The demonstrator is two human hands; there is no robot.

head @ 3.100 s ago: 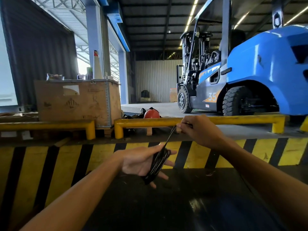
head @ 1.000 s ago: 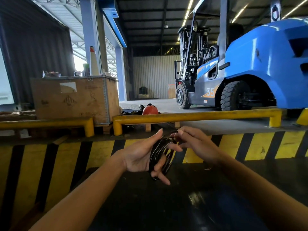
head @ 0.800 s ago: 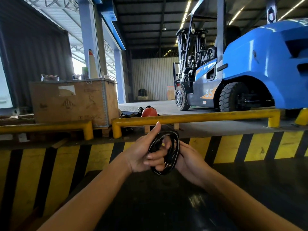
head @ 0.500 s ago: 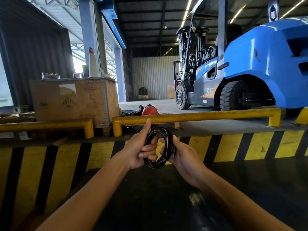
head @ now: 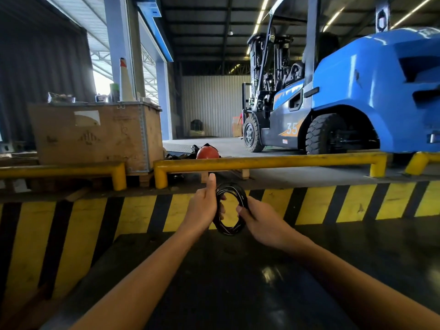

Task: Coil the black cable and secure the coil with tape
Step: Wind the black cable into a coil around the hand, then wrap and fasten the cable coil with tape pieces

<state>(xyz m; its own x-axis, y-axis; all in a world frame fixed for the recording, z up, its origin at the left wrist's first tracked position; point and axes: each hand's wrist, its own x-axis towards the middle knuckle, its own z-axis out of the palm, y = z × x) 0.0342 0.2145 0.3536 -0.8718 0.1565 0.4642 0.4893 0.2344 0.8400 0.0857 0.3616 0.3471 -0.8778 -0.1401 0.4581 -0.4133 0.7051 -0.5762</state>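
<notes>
The black cable (head: 229,231) is wound into a small oval coil held upright in front of me, above a dark glossy surface. My left hand (head: 202,208) grips the coil's left side, thumb pointing up. My right hand (head: 259,222) clasps the right side, fingers curled around the strands. The hole of the coil faces me and shows the yellow stripe behind it. No tape is visible in either hand.
A yellow-and-black striped kerb (head: 333,203) runs across behind my hands, with yellow rails (head: 262,161) above it. A blue forklift (head: 345,96) stands at the right, a wooden crate (head: 95,134) at the left, and a red helmet (head: 207,152) between them.
The cable was stretched between my hands three seconds ago. It is now a closed coil, and my right hand has moved from the strand's end to the coil's right side.
</notes>
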